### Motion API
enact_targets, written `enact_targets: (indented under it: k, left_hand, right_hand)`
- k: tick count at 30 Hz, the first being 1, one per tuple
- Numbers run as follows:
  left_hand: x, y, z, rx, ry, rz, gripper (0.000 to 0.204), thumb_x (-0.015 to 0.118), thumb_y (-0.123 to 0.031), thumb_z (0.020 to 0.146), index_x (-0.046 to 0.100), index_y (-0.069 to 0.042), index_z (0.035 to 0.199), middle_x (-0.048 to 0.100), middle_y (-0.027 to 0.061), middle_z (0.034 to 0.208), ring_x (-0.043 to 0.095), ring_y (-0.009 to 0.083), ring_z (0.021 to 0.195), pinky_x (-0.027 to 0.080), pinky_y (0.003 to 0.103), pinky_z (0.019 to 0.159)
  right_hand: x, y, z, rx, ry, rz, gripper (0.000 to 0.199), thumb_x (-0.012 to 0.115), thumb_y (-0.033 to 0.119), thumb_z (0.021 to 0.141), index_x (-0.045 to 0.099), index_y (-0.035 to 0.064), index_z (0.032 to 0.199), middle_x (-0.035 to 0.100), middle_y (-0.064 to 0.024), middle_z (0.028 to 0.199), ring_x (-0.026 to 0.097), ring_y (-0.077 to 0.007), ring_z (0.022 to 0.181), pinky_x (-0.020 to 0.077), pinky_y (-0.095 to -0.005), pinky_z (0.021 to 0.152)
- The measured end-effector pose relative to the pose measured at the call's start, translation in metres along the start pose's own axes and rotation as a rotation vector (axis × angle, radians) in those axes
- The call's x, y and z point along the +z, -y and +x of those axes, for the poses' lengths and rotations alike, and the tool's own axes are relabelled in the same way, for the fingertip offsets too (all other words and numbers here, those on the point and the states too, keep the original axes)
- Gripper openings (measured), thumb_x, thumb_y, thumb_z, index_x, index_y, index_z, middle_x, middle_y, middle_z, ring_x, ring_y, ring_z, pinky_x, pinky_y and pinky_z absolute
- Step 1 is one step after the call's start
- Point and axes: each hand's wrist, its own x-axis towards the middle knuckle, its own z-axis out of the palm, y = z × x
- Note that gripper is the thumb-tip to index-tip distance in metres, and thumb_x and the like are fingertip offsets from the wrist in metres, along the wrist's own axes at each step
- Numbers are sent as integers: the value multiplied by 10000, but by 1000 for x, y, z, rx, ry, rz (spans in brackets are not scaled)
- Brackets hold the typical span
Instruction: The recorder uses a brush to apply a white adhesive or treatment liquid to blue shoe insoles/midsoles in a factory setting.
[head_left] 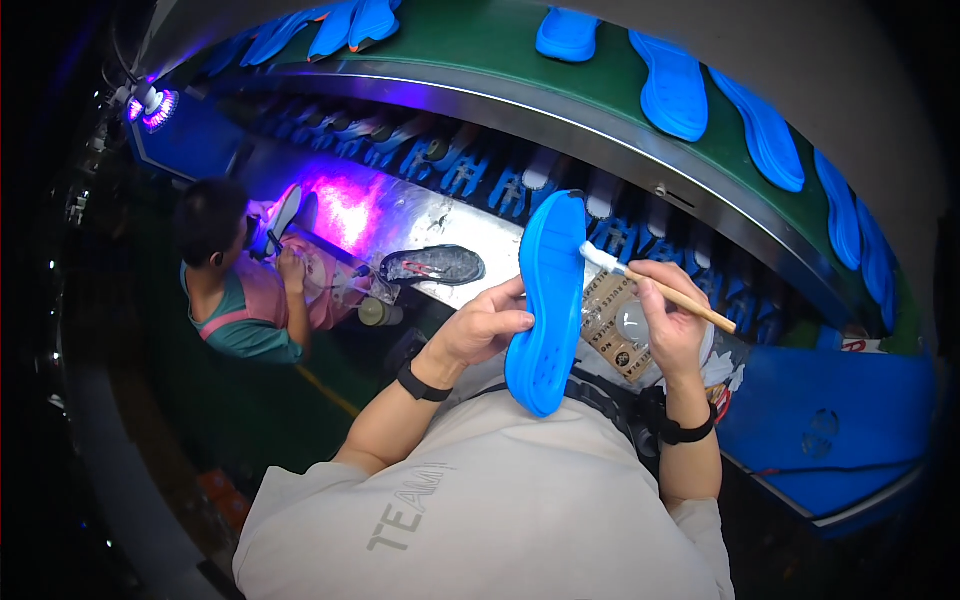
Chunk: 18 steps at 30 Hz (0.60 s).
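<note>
In my left hand is a blue shoe sole, gripped by its edge and held upright lengthwise in front of my chest. The thumb lies across the sole's face. My right hand is closed round a brush with a light wooden handle. The brush's white bristle end points at the sole's right edge; whether it touches I cannot tell. Below my right hand sits a pale round container on brown printed cardboard, partly hidden by that hand. A dark shoe sole lies on the bench, left of the blue one.
A curved green conveyor belt carries several blue soles beyond a metal rim. Under it are rows of blue shoe parts. At left a co-worker handles another sole by a purple-lit bench. A lamp glows at upper left.
</note>
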Motion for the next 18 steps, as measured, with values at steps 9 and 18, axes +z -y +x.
enact_targets:
  k: [9,18]
  left_hand:
    - [10,-12,1,-9,21,9,671,679,-181,873,395,56,1432,615,178,1276,647,236,1115,527,358,977]
    - [4,-13,4,24,129,81,655,633,-145,912,357,52,1472,579,172,1318,613,221,1150,506,346,995]
  right_hand:
    - [-6,4,2,-35,118,-71,121,653,23,844,718,-4,942,689,-102,841,621,-172,734,482,-294,682]
    - [-8,11,13,-89,49,-122,124,654,34,841,719,-12,935,690,-103,824,616,-180,723,479,-292,685]
